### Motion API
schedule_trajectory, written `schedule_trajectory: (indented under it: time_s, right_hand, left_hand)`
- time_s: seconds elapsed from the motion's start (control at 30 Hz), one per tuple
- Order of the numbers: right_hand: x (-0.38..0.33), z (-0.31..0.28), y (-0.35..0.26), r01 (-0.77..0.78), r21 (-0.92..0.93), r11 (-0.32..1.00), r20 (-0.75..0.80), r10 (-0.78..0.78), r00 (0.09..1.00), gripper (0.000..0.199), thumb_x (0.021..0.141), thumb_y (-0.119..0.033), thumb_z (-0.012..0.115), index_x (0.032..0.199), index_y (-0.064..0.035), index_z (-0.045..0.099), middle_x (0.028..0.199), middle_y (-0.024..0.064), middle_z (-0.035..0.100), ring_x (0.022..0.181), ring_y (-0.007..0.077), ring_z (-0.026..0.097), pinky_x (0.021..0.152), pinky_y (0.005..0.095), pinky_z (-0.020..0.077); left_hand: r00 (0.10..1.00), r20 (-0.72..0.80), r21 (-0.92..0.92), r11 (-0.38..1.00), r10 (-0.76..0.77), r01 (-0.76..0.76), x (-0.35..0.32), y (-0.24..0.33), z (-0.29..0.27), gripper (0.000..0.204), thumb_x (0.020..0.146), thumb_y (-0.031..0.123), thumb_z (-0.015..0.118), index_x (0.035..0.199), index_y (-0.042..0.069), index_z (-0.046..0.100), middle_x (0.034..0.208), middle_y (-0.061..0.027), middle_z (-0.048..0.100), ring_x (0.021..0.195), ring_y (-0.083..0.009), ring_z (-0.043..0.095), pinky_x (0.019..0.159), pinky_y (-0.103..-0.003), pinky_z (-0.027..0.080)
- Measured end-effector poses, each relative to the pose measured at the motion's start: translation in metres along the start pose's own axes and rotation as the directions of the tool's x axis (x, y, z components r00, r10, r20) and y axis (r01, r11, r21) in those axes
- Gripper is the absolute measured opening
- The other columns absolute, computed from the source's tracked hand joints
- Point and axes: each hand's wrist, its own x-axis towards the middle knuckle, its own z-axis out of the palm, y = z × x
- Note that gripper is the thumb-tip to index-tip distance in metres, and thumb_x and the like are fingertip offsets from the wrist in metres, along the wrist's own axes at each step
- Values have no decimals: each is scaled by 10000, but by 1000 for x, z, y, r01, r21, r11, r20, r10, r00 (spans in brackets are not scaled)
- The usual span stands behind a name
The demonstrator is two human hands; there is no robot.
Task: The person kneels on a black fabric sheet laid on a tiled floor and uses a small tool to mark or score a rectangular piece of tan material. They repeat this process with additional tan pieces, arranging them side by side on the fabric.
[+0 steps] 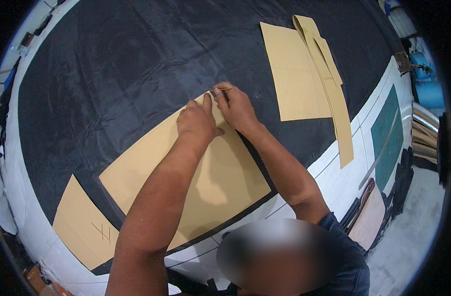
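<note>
A large tan cardboard pattern piece (225, 182) lies flat on black sheet material (112, 93). My left hand (198, 121) rests on its far part with fingers spread, pressing it down. At the far corner of the cardboard, just right of my left fingertips, my right hand (235, 106) pinches a thin pencil-like tool (226, 89). The tool lies nearly level, its tip close to the cardboard's corner; its exact kind is too small to make out. My forearms cover parts of the pattern piece.
A smaller cardboard piece (82, 222) with a pen mark lies at the near left. Farther right are another flat piece (297, 79) and long curved strips (334, 103). A green cutting mat (387, 133) with a ruler (381, 153) sits on the white table's right side.
</note>
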Motion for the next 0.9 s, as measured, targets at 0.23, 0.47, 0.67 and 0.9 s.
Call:
schedule_trajectory:
  time_s: [0.23, 0.47, 0.67, 0.9]
  right_hand:
    - [-3, -8, -4, 86, -80, 993, 11, -85, 996, 229, 1006, -177, 571, 1118, 2, 660, 1054, 197, 691, 955, 392, 667, 845, 437, 540]
    - [-39, -29, -8, 95, -275, 957, 202, -39, 979, 217, 987, -167, 572, 1150, -34, 627, 1136, 156, 670, 1034, 361, 657, 861, 451, 544]
    - [-27, -19, 4, 278, -250, 927, 125, -254, 959, 207, 978, -150, 562, 1151, -51, 619, 1122, 133, 665, 1032, 335, 650, 870, 457, 542]
    - [-73, -47, -3, 252, -363, 897, 330, -129, 935, 218, 934, -139, 586, 1138, -69, 616, 1123, 118, 665, 1032, 338, 647, 873, 453, 532]
  left_hand:
    - [999, -20, 30, 999, 25, -24, 1, 3, -1, 1182, 710, 653, 807, 1601, 146, 219, 1258, -239, 568, 1095, -344, 675, 894, -409, 584]
    - [997, 65, 67, 997, -37, 33, -2, 7, -11, 1167, 717, 599, 837, 1609, 188, 208, 1329, -169, 550, 1209, -288, 621, 958, -342, 552]
    - [1000, -7, 42, 999, 8, -8, -1, 3, -3, 1185, 697, 666, 808, 1607, 197, 211, 1262, -212, 574, 1120, -343, 667, 903, -430, 580]
    - [998, 38, 112, 993, -41, 37, -3, 2, -7, 1169, 726, 696, 769, 1616, 208, 189, 1335, -195, 554, 1166, -314, 648, 922, -408, 563]
